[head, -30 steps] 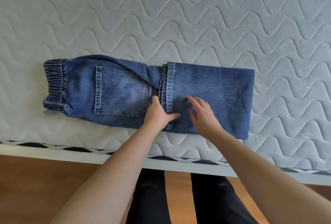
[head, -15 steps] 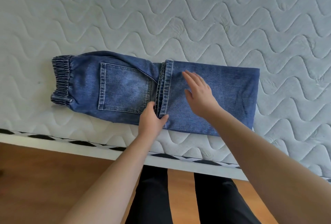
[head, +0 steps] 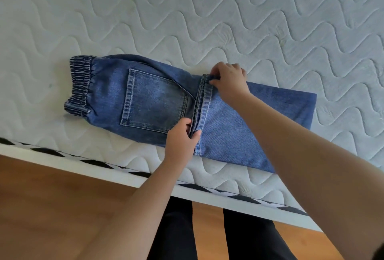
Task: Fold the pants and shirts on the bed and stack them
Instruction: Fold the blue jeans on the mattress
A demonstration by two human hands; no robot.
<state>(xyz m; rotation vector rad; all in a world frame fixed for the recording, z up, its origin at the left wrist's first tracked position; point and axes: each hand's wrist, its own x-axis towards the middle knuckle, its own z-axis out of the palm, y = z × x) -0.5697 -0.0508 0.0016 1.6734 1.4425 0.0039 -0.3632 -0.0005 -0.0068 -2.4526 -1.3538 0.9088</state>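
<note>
1. Blue denim pants with an elastic waistband: lying folded lengthwise near the front edge of the white quilted mattress, leg cuffs doubled back to the rear pocket.
2. Left hand: grip pinched on the near end of the stitched cuff hems.
3. Right hand: grip pinched on the far end of the same hems.
4. Brown wooden floor: below the bed edge.

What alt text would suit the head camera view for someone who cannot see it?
Two hands pinch the hem edge of half-folded blue jeans on a white quilted mattress: the left hand at the near end, the right hand at the far end. The elastic waistband lies to the left.
</note>
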